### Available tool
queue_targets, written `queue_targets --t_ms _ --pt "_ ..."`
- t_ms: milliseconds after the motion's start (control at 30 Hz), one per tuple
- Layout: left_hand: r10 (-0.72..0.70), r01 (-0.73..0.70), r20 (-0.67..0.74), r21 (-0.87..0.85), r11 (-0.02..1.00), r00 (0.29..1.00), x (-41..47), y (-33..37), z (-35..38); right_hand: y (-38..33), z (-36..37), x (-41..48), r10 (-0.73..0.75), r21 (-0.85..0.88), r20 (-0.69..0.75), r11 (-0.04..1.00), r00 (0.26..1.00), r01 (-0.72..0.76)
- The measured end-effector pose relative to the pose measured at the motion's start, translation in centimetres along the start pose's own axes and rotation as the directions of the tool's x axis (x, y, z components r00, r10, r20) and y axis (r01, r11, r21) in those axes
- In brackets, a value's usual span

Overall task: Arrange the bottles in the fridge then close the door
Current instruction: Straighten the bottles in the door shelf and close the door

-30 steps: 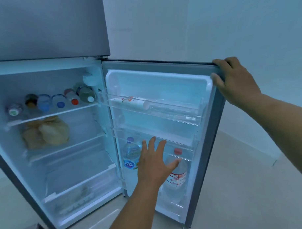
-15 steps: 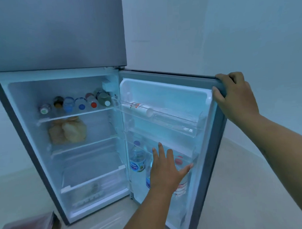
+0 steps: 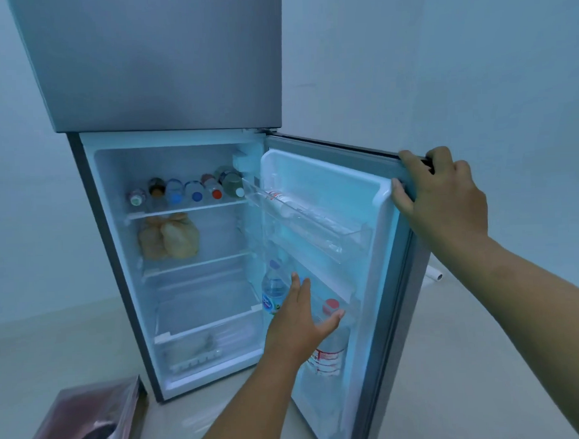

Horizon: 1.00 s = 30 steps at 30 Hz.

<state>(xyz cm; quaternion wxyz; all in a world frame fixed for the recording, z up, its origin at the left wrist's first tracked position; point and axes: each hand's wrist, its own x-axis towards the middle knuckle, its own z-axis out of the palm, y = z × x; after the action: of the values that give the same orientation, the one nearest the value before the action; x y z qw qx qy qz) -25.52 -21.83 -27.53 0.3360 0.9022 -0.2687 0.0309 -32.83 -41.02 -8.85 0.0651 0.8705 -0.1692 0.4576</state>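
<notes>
The grey fridge stands open, its door (image 3: 363, 197) swung out to the right. Several bottles (image 3: 188, 190) lie side by side on the top shelf, caps toward me. One bottle (image 3: 281, 200) lies in the upper door rack. In the lower door rack stand a blue-capped bottle (image 3: 271, 289) and a red-capped bottle (image 3: 332, 346). My left hand (image 3: 301, 320) is flat, fingers apart, in front of those two bottles and holds nothing. My right hand (image 3: 445, 194) grips the door's top outer corner.
A bag of pale food (image 3: 167, 236) sits on the middle shelf. Below it is a clear drawer (image 3: 201, 350). A brownish box (image 3: 88, 420) stands on the floor at lower left. A white pipe end (image 3: 436, 275) lies behind the door. Pale walls surround the fridge.
My view has pulled back and up, so more of the fridge and floor shows. The door has swung a little further toward closing. My left hand stays by the lower rack.
</notes>
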Motion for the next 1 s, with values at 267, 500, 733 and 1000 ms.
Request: queue_targets --t_ms 267,500,733,1000 --pt "-0.005 -0.01 -0.099 -0.15 0.989 0.995 -3.3 -3.6 -2.5 -5.0 -2.5 -2.1 -0.12 0.014 0.005 0.993 0.993 0.12" --pt "-0.194 0.098 -0.194 -0.418 0.903 0.962 -5.8 -5.2 -4.5 -10.6 -3.4 -3.2 -0.225 0.108 0.047 0.97 0.973 0.219" --pt "-0.275 0.104 -0.221 -0.571 0.814 0.936 -7.0 -7.2 -6.6 -15.9 -3.5 -3.3 -0.384 0.407 -0.043 0.837 0.922 0.367" --pt "-0.331 0.121 -0.298 -0.553 0.824 0.895 -7.6 -12.0 -9.9 -21.2 1.1 -1.0 -0.459 0.857 0.21 0.512 0.864 0.064"
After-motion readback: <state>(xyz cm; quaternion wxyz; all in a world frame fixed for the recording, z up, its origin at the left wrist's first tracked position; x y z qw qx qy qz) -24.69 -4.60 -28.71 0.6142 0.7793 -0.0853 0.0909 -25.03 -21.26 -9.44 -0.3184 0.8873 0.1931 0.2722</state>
